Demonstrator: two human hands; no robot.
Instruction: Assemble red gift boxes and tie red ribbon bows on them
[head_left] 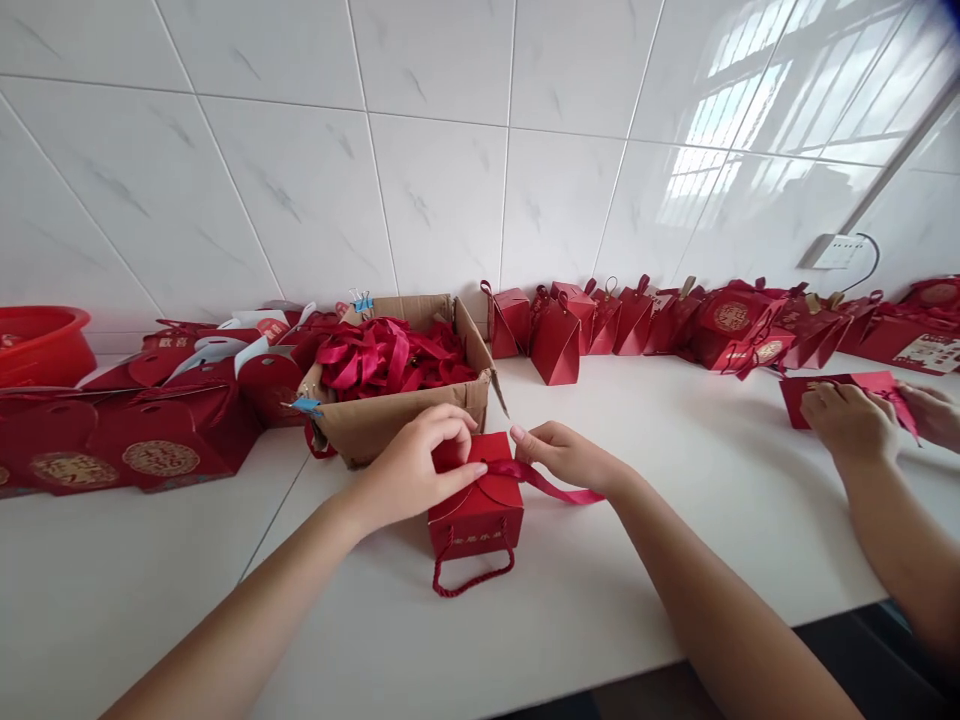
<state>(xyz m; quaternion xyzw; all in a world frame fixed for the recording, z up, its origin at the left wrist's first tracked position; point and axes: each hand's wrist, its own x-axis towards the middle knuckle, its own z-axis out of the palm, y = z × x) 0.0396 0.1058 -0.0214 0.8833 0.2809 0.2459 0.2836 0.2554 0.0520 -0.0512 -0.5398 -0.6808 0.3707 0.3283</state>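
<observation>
A small red gift box [475, 520] with a twisted red rope handle [474, 585] stands on the white table in front of me. Over its folded top runs a crimson ribbon [562, 490], whose loose tail trails off to the right. My left hand [427, 455] grips the box from the left, thumb pressed on the top by the ribbon, fingers curled at the far side and partly hidden. Close to the box's right edge, my right hand [562, 452] has its fingers closed around the ribbon, thumb raised.
A cardboard box [405, 415] full of ribbons sits just behind. Red boxes with gold emblems [161, 455] and a red basin [45, 340] are at left. Red bags [556, 340] line the tiled wall. At right, another person's hands [851, 420] handle a red box [796, 400].
</observation>
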